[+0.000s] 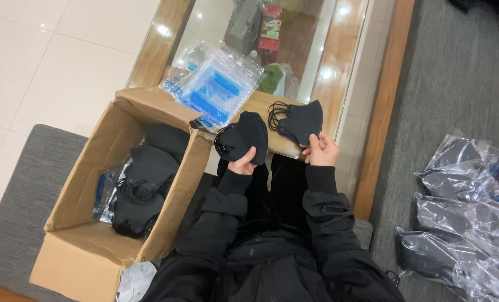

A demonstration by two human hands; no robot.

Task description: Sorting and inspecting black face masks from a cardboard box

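Note:
My left hand (244,163) grips the lower edge of a stack of black face masks (242,137), held up in front of me. Just to its right, my right hand (320,149) pinches a second stack of black masks (302,121) with the ear loops bunched at the left side. Both stacks hover over the near edge of the glass-topped wooden table (165,45). An open cardboard box (92,223) at my left holds several more black masks (146,179).
A pile of empty clear plastic bags with blue print (218,86) lies on the table's corner by the box flap. Several sealed clear bags of black masks (462,207) lie on the grey carpet to my right. White floor tiles are at the upper left.

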